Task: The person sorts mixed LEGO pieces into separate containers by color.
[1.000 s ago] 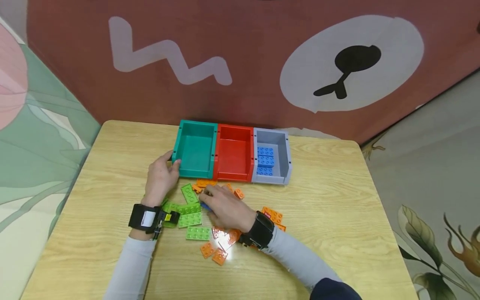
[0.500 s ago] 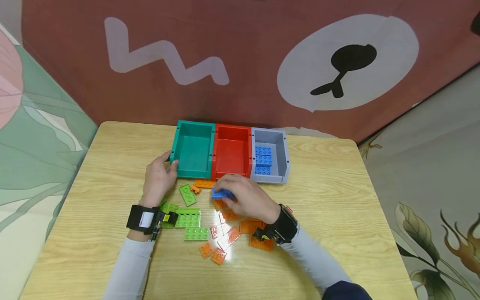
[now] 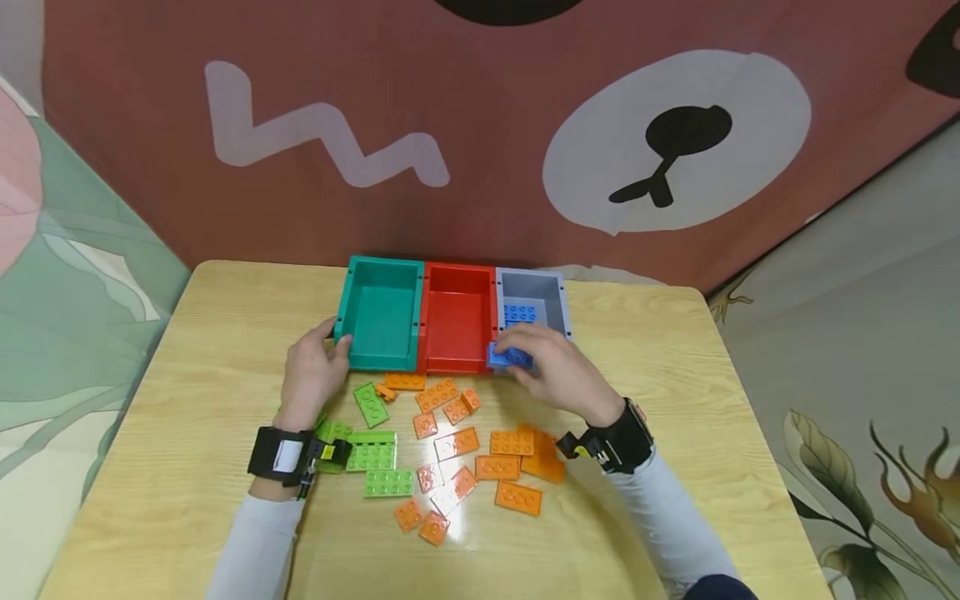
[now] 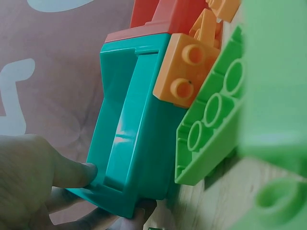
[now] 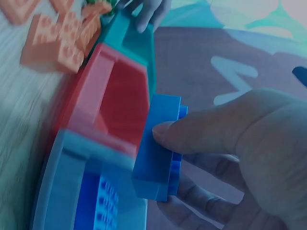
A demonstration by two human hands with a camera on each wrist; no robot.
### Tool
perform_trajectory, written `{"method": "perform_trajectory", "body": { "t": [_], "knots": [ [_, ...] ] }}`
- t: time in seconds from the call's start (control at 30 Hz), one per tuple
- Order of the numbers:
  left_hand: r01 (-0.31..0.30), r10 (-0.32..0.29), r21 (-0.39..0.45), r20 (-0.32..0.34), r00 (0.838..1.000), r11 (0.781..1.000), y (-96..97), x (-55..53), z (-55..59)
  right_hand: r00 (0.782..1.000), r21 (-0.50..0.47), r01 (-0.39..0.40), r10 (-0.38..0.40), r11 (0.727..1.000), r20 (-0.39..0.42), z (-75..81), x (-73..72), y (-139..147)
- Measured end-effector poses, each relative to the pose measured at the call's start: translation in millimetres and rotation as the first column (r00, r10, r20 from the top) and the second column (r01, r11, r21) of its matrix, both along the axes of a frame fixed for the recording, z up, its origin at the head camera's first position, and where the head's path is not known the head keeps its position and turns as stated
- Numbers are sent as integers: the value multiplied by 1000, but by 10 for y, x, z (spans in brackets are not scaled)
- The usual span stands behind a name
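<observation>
My left hand [image 3: 313, 377] grips the near-left corner of the green bin [image 3: 378, 364]. In the left wrist view its thumb lies over the rim, with the other fingers against the outside of the green wall [image 4: 148, 143]. Over the front of the grey-blue bin [image 3: 534, 287], my right hand [image 3: 564, 373] pinches a blue building brick [image 3: 498, 357]. The right wrist view shows the thumb on the smooth side of this blue brick [image 5: 156, 148], its studs facing the palm. Other blue bricks [image 3: 519, 313] lie inside the grey-blue bin, partly hidden by the right hand.
Between the green and grey-blue bins sits the red bin [image 3: 457, 325], joined in one row. Loose green bricks [image 3: 388, 483] lie at front left. Orange bricks [image 3: 498, 467] are scattered across the middle of the wooden table [image 3: 637, 533]. A patterned wall [image 3: 480, 167] rises behind.
My right hand has picked the blue brick out of the pile and carried it right and away from me to the grey-blue bin. My left hand keeps its hold on the green bin.
</observation>
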State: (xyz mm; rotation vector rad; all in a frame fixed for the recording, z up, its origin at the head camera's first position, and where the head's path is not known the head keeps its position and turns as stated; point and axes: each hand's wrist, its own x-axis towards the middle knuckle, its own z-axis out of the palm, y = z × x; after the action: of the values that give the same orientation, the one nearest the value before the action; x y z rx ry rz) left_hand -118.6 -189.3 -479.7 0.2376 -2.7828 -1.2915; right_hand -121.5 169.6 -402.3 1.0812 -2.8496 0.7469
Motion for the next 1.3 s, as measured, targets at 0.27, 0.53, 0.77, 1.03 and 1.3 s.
{"method": "perform_trajectory", "body": {
  "t": [0.27, 0.53, 0.77, 1.03, 1.3],
  "knots": [
    [2, -2, 2, -24, 1000, 1000, 8, 55, -63, 999, 62, 36, -36, 997, -5, -107, -133, 201],
    [-2, 2, 3, 12, 1000, 1000, 18, 41, -61, 999, 114, 39, -41, 993, 17, -198, -275, 301],
    [-13, 13, 7, 24, 1000, 1000, 40, 27, -58, 999, 133, 36, -41, 990, 35, -315, -346, 288],
    [-10, 10, 11, -18, 1000, 1000, 33, 24, -58, 998, 126, 19, -26, 992, 55, -404, -394, 263],
    [-23, 23, 1, -4, 1000, 1000, 12, -8, -32, 999, 81, 10, -13, 997, 33, -374, -387, 243]
  ]
}}
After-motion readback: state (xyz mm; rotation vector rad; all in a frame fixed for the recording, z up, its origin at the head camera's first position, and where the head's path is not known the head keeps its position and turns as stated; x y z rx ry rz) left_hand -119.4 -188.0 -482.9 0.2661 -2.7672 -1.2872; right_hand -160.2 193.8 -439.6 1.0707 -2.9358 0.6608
